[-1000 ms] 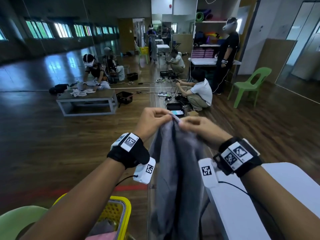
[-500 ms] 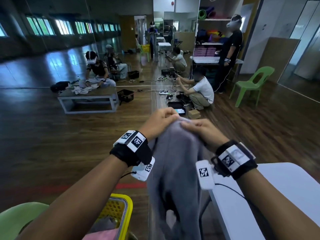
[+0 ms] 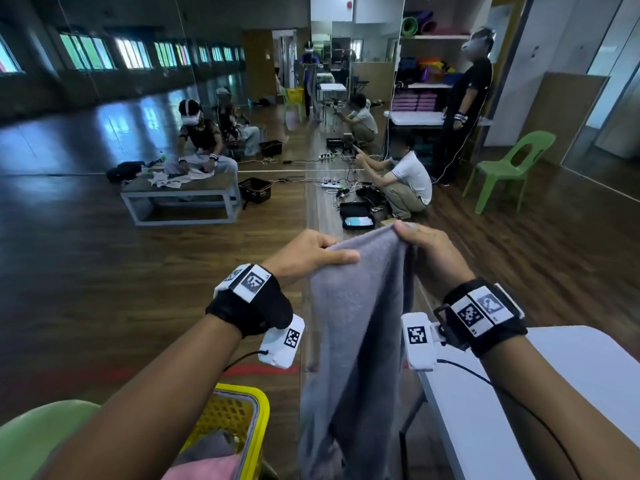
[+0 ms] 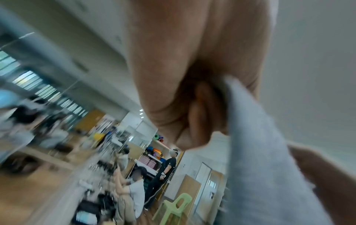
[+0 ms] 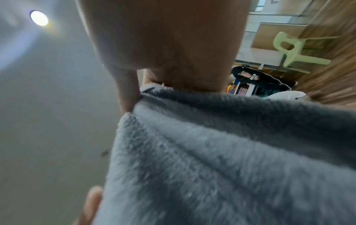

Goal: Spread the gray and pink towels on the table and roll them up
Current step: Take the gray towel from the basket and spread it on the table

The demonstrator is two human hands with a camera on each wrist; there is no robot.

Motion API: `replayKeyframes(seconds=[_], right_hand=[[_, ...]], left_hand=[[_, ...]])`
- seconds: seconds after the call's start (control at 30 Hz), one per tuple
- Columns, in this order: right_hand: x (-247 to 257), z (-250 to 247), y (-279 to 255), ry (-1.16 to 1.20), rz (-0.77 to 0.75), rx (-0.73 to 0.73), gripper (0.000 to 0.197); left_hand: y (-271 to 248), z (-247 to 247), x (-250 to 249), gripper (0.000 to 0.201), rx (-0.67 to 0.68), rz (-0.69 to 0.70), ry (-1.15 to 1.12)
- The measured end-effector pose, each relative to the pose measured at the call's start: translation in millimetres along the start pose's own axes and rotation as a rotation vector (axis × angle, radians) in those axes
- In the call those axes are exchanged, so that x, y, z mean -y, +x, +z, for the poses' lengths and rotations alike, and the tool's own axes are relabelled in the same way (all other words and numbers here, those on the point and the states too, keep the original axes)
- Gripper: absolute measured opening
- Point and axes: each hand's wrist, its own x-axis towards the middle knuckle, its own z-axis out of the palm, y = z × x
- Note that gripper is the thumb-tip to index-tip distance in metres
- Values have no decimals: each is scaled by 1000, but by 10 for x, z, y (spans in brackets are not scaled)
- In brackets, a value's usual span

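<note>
A: While the left hand point(image 3: 304, 252) pinches one top corner of the gray towel point(image 3: 353, 323), where's the rest?

B: It hangs between the wrists, fuzzy and creased, left of the white table point(image 3: 485, 410). The right hand point(image 3: 429, 247) clenches the other corner.

A: Any change?

B: The hands have spread apart; the top edge is now wider.

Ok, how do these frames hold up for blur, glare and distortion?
Head view: sharp, wide-angle bending at edges, gray towel clear. Left wrist view: room streaked by motion blur, left hand soft. Right wrist view: ceiling lamp flares, towel pile blurred close up.
</note>
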Motion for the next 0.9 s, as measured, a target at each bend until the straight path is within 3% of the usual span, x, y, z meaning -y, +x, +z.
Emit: replayKeyframes(seconds=[0.13,0.2,0.3,0.37,0.43,0.5,0.57,0.67,0.77,0.83,0.9], right_hand=[[-82,-4,59,68,-17,-64,29],[-145,40,67,-1,-26,-83,5],[-266,178,36,-115,36,31,7],[-253,291,-17,-139,114,145,18],[-201,336,-25,-178,91,166,19],[-149,332,-22,-230,14,135,14],[-108,310,-9,-282,-63,112,14],[57,189,138,-275,-166,-133,9],[262,25,356,-195,-92,-403,15],[225,86,378,-412,-14,-275,27],[59,274,217,-742,76,99,50]], left_hand=[[-3,-27,193,2,-177,-63,-407],[3,3,247,1,-349,-109,-584],[20,90,181,5,-483,-97,-632],[38,145,88,7,-421,-9,-342],[36,208,29,9,-320,46,-69],[46,231,53,11,-291,43,25],[30,255,102,12,-261,27,-42],[-32,353,186,12,-128,15,-249],[-112,372,346,17,-100,28,-242],[-80,297,390,18,-207,51,-194],[-4,231,334,17,-282,76,-169]])
